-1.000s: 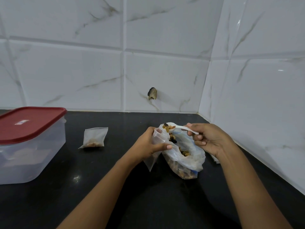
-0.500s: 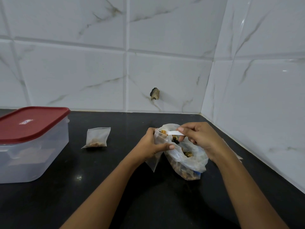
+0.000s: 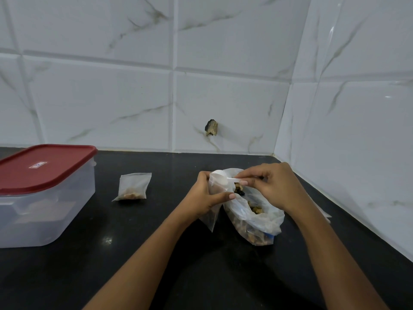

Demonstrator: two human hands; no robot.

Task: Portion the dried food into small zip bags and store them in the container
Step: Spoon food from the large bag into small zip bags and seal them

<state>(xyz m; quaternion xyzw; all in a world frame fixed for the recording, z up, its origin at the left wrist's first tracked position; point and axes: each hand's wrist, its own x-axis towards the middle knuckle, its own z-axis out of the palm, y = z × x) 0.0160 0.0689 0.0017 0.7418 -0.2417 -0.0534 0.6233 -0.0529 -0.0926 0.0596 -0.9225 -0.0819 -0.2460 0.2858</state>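
My left hand (image 3: 206,199) grips a small clear zip bag (image 3: 213,217) by its mouth and holds it upright above the counter. A white plastic scoop (image 3: 221,177), pinched by its handle in my right hand (image 3: 271,186), is tipped over the small bag's mouth. Just right of it stands a large clear bag of dried food (image 3: 254,220), open at the top, with brown and dark pieces inside. One filled small zip bag (image 3: 133,186) lies flat on the counter to the left. At the far left stands a clear container with a red lid (image 3: 42,173) on it.
The black counter (image 3: 134,253) ends at white marble-look tiled walls behind and to the right, forming a corner. A dark chipped hole (image 3: 211,127) marks the back wall. Flat empty zip bags (image 3: 323,214) lie behind my right forearm near the right wall.
My right hand carried the scoop of dried food leftward from over the large bag and turned it over the small bag's mouth. The left hand stayed holding the small bag.
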